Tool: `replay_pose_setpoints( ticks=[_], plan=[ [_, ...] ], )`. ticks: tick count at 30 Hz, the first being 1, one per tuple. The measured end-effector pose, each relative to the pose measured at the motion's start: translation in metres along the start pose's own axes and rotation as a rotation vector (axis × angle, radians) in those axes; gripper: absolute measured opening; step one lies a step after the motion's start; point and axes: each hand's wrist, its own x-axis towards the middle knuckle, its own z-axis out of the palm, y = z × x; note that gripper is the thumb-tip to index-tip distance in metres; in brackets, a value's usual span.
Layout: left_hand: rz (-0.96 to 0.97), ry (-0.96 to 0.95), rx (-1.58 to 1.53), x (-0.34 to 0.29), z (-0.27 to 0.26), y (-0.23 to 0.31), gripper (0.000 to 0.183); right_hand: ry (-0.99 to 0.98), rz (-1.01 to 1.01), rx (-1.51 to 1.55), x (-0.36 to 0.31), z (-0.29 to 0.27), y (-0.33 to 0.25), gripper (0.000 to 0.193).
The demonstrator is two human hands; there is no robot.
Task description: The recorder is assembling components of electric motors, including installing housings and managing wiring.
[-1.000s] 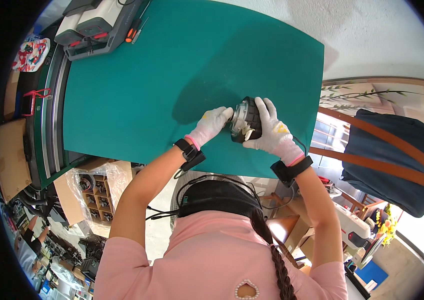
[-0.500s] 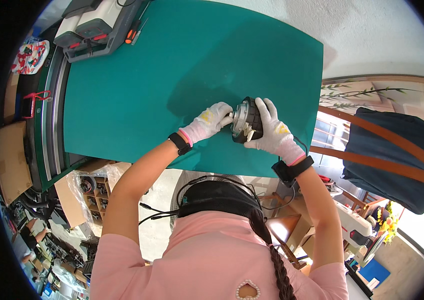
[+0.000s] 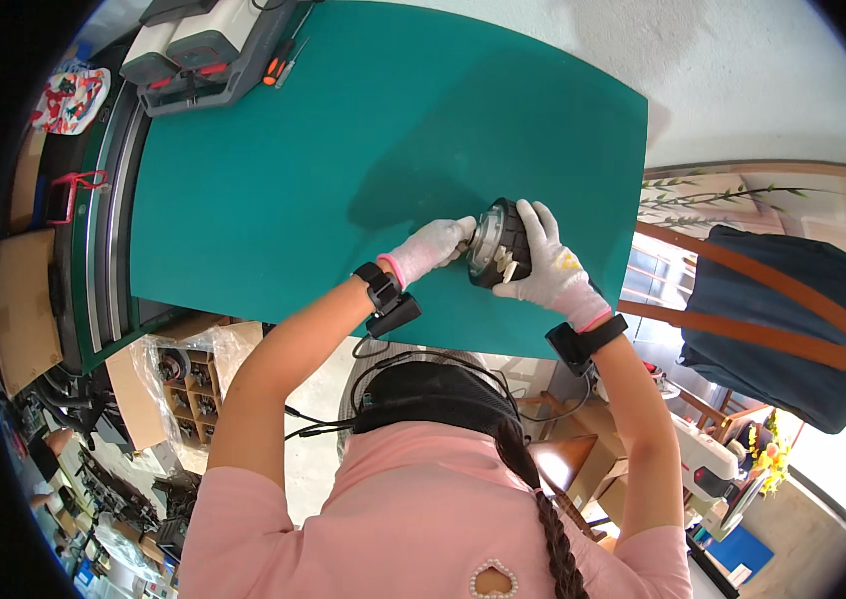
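A small wheel (image 3: 515,236) with a black tyre and a silver metal hub is held on edge over the green table (image 3: 273,200), its hub side toward the left. My right hand (image 3: 555,272), in a white glove, grips the tyre from the right with its fingers over the far edge and its thumb on the near side. A white connector (image 3: 508,268) hangs by the tyre near that thumb. My gloved left hand (image 3: 435,248) is closed around the axle end at the hub's centre; its fingertips hide the axle.
A grey and white machine (image 3: 198,60) stands at the table's far left corner. Beside it lie an orange-handled screwdriver (image 3: 276,66) and a second slim tool (image 3: 289,70). Below the table's left side is a divided cardboard box (image 3: 186,394) holding parts. A wooden-framed chair (image 3: 763,324) stands right.
My left hand has rolled at the wrist while staying at the axle; its yellow glove mark has turned out of sight. My right hand keeps its hold on the wheel. The view has shifted slightly.
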Motion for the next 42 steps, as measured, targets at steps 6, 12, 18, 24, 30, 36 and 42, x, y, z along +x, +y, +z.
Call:
replay_pose_setpoints(
  ticks=[6,12,18,24,30,36,42],
  plan=[
    [0.393,0.121,0.466,-0.008,-0.003,-0.014,0.043,0.005,0.008,-0.026,-0.003,0.002,-0.001,0.113],
    [0.571,0.268,0.647,-0.001,-0.003,-0.021,0.037,-0.028,0.031,0.008,-0.002,0.002,0.0,0.118],
    [0.599,0.325,0.736,0.002,-0.002,-0.018,0.034,-0.003,-0.01,0.018,0.001,0.001,0.003,0.115],
    [0.469,0.291,0.65,0.011,0.003,-0.015,0.041,-0.025,0.02,0.028,0.003,-0.001,0.003,0.117],
    [-0.081,0.101,0.046,0.013,0.003,-0.002,0.059,-0.004,-0.021,0.002,0.004,0.0,0.006,0.115],
    [0.101,0.085,0.245,0.007,0.001,-0.002,0.062,0.003,-0.016,0.022,0.001,0.003,0.006,0.116],
    [0.432,0.241,0.578,0.009,0.003,-0.021,0.041,0.024,-0.076,0.089,0.004,0.001,0.012,0.115]
  ],
)
